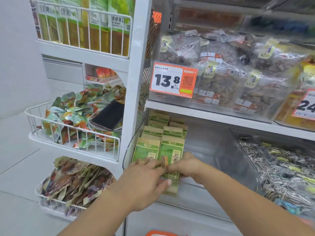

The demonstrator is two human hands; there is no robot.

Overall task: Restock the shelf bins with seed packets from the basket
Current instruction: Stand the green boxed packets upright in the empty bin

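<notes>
From the head view, both hands reach into the clear plastic shelf bin [213,155] on the lower shelf. The left hand [144,178] and the right hand [185,165] meet on the front green paper seed packet [170,155]; the grip of each is narrow, fingers curled onto the packet's lower half. The packet stands upright at the bin's front left, long axis vertical, printed face toward the camera, top edge up. More green packets [163,126] stand in rows behind it.
</notes>
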